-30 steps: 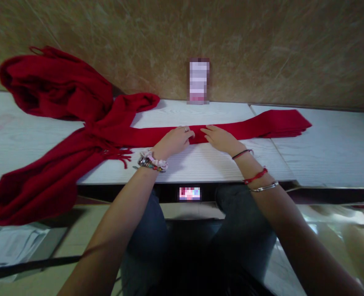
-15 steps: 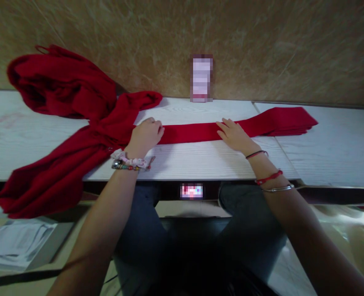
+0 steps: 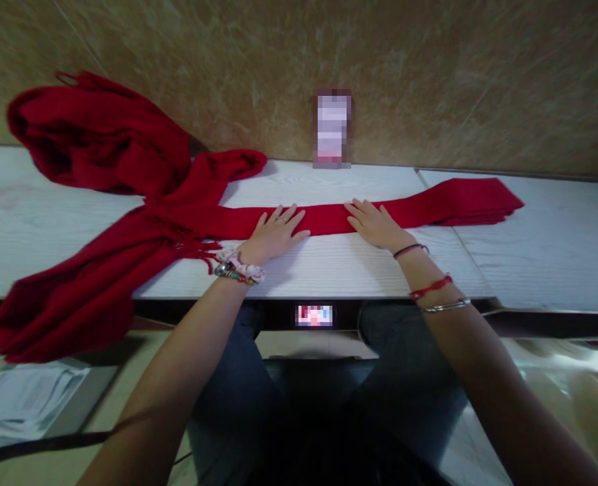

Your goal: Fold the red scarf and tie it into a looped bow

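A red scarf (image 3: 324,219) lies as a long flat folded strip across the white wood-grain table. My left hand (image 3: 273,236) rests on the strip left of its middle, fingers spread. Flat on the same strip, a short way to the right, is my right hand (image 3: 374,224), its fingers also stretched out. The strip's right part widens into a stack of folded layers (image 3: 476,199). At the left, loose red cloth (image 3: 106,135) is bunched up, and a fringe of tassels (image 3: 202,253) shows near my left wrist.
The white table (image 3: 557,250) meets a brown marbled wall (image 3: 430,81) at the back. A blurred-out phone-like object (image 3: 332,128) leans there. Below the front edge is a small lit screen (image 3: 314,316). Papers (image 3: 30,398) fill a grey box at lower left.
My left hand has slid right along the strip, from closed to spread fingers, uncovering the tassels. My right hand has shifted slightly left.
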Motion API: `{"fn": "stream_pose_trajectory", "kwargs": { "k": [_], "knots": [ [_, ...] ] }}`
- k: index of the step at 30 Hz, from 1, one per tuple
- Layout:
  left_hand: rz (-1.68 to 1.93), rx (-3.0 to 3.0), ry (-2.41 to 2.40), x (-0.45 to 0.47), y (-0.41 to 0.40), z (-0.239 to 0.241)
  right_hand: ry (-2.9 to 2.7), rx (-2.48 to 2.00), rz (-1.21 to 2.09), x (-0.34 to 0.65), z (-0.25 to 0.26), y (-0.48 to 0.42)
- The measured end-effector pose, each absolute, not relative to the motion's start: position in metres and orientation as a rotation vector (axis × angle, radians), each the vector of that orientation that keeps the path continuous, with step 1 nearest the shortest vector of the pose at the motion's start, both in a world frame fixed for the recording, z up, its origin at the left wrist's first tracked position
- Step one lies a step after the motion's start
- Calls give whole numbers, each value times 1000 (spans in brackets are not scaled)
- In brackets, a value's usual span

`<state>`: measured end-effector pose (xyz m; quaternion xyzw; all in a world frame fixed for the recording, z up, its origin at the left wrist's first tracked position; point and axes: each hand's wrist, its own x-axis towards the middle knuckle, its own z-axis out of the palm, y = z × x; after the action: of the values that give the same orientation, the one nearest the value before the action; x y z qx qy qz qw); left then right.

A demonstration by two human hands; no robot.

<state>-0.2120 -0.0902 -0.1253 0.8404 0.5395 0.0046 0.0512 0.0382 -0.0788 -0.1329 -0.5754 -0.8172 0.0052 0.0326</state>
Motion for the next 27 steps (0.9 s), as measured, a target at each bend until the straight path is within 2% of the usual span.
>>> {"fn": "stream_pose_trajectory", "kwargs": {
  "k": [7, 11, 15, 21, 27],
  "knots": [
    [-75, 2374, 1877, -238, -97, -119, -2279, -1926, -48, 100, -148, -71],
    [114, 2460, 2001, -232, -103, -113, -2298, -1861, -165, 88, -139, -73],
    [316, 2623, 1882, -209, -109, -109, -2437, -1655, -197, 41, -125, -82],
    [42, 2488, 1706, -197, -102, -119, -2671, -1541, -2, 0, -129, -90],
    [-76, 2400, 1746, -218, -100, -121, -2604, -1640, 46, 41, -137, -86]
  ]
}}
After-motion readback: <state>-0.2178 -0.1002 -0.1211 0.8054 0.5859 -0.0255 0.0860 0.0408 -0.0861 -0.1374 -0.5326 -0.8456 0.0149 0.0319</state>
